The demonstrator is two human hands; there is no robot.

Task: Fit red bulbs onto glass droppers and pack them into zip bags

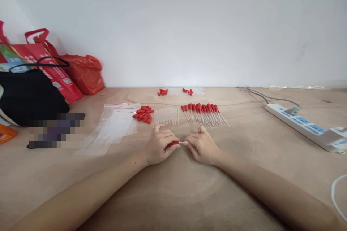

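My left hand (162, 145) pinches a red rubber dropper bulb (174, 143) between thumb and fingers. From the right, my right hand (201, 145) is closed on a thin clear pipette tube (181, 143), whose end meets the bulb's opening; how far it sits inside I cannot tell. Beyond my hands lies a row of droppers (202, 113), red bulbs away from me and clear tips toward me. To their left is a row of bare clear tubes (166, 116), then a heap of loose red bulbs (143, 113).
Clear zip bags (116, 122) lie flat at left. Small red bulbs (163, 92) and more clear pieces (175, 91) sit near the wall. A white power strip (300, 124) with cables is at right. Red bags (81, 74) and a black bag (29, 94) stand at far left.
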